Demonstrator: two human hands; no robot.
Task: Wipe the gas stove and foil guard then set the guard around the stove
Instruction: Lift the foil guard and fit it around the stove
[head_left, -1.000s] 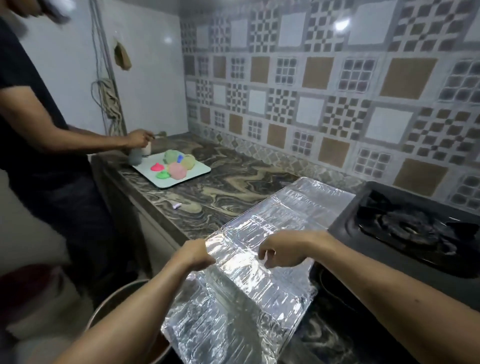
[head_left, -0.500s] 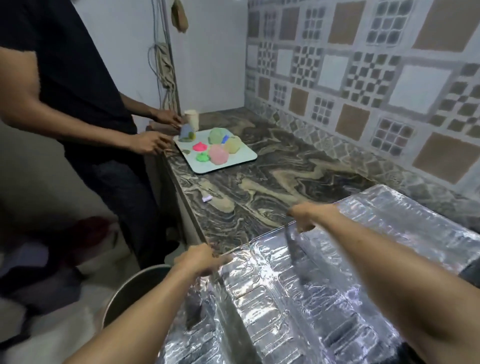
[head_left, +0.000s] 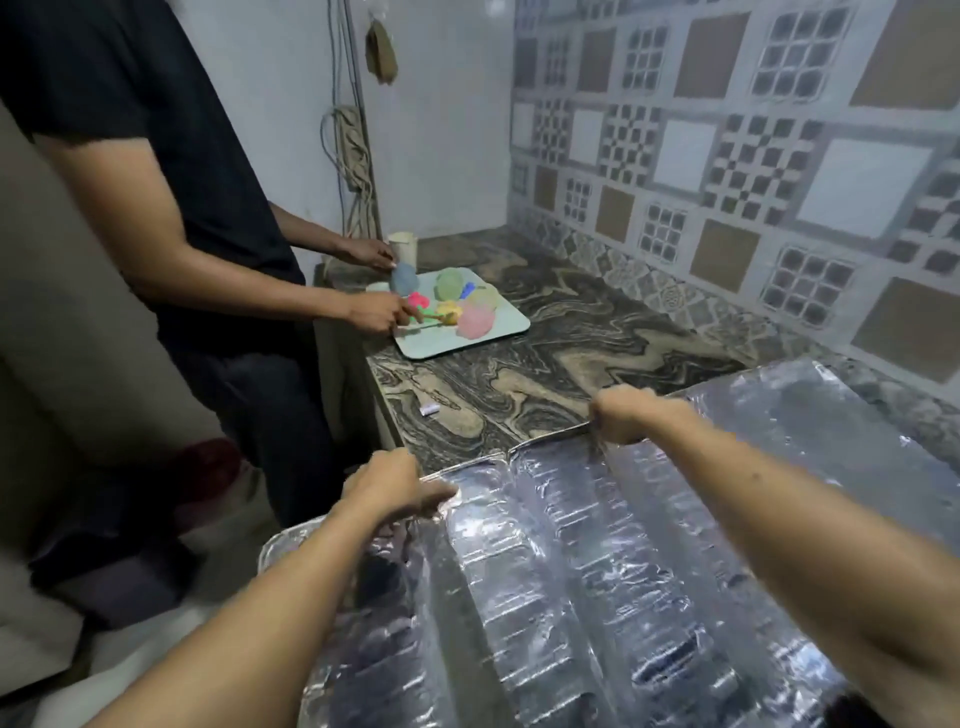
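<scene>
Fingers first: the left hand (head_left: 387, 486) is curled tight and pinching the near corner of the foil guard (head_left: 582, 561) along its far edge, thumb pressed down on the shiny sheet. Over on the other side, the right hand (head_left: 626, 415) is balled into a fist and grips that same far edge further along, knuckles up, foil caught underneath. Both forearms reach out across the guard, which spreads wide and crinkled over the marbled countertop (head_left: 545, 374), ridged in long panels, its nearer left corner hanging past the counter's front edge. No stove in shot right now, just foil filling the lower right.

Beyond the guard's edge, a small white scrap (head_left: 430, 410) sits alone on the bare stone. Further back, a pale tray (head_left: 415, 348) carries colourful lumps, pink, green, yellow and blue. A second person in a dark shirt (head_left: 156, 156) stands at the counter's end, one hand at the tray, the other beside a pale cup (head_left: 403, 248). Patterned tiles (head_left: 727, 156) run along the wall behind.
</scene>
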